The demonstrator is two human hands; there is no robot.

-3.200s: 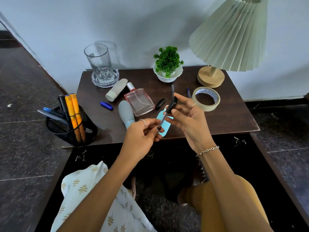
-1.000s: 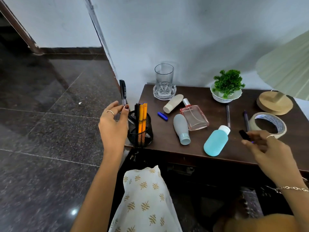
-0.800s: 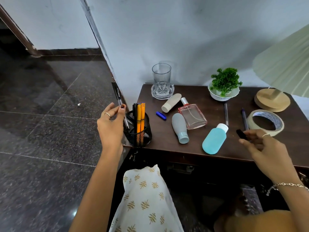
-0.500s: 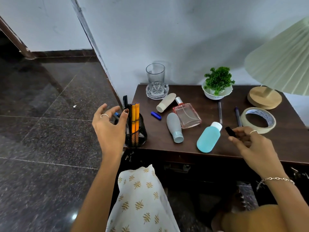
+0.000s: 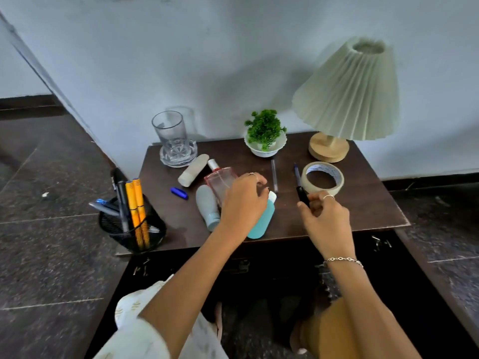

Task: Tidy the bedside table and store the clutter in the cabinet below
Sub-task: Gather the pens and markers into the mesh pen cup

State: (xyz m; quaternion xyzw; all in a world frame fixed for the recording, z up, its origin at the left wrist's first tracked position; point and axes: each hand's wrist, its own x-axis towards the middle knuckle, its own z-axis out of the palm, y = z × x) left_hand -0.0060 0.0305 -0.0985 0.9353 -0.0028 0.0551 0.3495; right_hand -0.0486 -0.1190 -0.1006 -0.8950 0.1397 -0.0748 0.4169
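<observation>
Bedside table clutter is mostly unsorted at this stage. Several pens already stand in the mesh pen holder, which overhangs the near-left corner. Items left lying on the top: a beige tube, a pink perfume bottle, a grey bottle, a teal bottle, a blue cap, two loose pens and a tape roll. No item is visibly stored in the cabinet below, whose interior is dark.

Your left hand hovers over the perfume bottle and the teal bottle with fingers curled down; whether it grasps either cannot be told. Your right hand pinches a small black cap just beside the tape roll.

Observe the edges: the teal bottle lies at the near edge, and the pen holder sits partly off the corner. The glass on its dish, the potted plant and the lamp occupy the far side against the wall. Open room lies at the near-right part of the top and in front of the cabinet.
</observation>
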